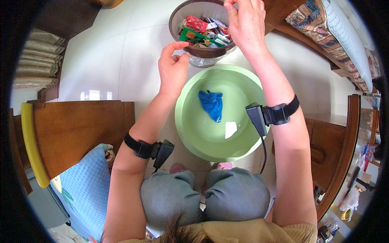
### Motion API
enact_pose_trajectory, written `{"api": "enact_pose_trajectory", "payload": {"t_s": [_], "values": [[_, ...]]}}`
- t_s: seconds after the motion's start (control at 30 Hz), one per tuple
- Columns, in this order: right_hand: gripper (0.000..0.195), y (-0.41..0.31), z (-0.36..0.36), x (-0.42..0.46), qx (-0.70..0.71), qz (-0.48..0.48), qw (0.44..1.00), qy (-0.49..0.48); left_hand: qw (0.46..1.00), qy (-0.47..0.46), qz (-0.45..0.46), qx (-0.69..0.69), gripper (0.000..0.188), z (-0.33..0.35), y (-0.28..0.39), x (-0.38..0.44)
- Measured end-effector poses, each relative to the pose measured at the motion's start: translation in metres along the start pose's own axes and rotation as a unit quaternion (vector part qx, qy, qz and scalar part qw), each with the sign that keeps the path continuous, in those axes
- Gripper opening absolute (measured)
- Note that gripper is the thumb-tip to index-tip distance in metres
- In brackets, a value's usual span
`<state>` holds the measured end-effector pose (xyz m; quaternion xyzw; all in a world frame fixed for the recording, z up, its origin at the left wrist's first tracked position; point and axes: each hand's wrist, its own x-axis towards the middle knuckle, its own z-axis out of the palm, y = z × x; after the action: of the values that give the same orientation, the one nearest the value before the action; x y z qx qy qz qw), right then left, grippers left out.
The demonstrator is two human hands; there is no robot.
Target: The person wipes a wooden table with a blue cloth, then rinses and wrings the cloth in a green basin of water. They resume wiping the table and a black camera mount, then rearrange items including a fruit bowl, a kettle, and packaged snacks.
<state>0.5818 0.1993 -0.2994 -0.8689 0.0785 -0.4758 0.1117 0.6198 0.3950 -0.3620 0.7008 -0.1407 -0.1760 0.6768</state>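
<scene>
My left hand [174, 65] is at the near left rim of a trash bin [209, 52], its thumb and index finger apart and nothing seen between them. My right hand [247, 24] is raised over the bin's right side, fingers bent; its fingertips run to the picture's top edge, so whether it holds something is unclear. The bin has a brown rim, a clear liner and many wrappers [197, 36] inside. Below both hands stands a light green plastic basin [182, 133] with water. A wet blue cloth [211, 104] lies in it, left of the middle.
Wooden furniture [88, 133] with a light blue quilted cover [88, 179] is at the left. A wooden cabinet [325, 145] stands at the right, a cushioned seat [343, 45] at the upper right. Black devices are strapped to both forearms, with cables hanging down.
</scene>
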Motion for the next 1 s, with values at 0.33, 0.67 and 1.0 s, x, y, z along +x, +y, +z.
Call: {"api": "enact_pose_trajectory", "payload": {"t_s": [0.33,0.67,1.0], "values": [[0.057,0.045,0.013,-0.036,-0.143,0.108,0.947,-0.267,0.997,-0.063,-0.010,0.054,0.024,-0.006,-0.018,-0.018],[0.024,0.024,-0.028,-0.029,0.104,0.045,0.987,-0.113,0.977,-0.185,-0.089,0.051,0.022,0.008,-0.022,-0.016],[0.061,-0.021,-0.009,-0.320,0.000,0.419,0.693,-0.587,0.866,-0.249,-0.428,0.079,0.059,0.019,-0.096,-0.030]]}}
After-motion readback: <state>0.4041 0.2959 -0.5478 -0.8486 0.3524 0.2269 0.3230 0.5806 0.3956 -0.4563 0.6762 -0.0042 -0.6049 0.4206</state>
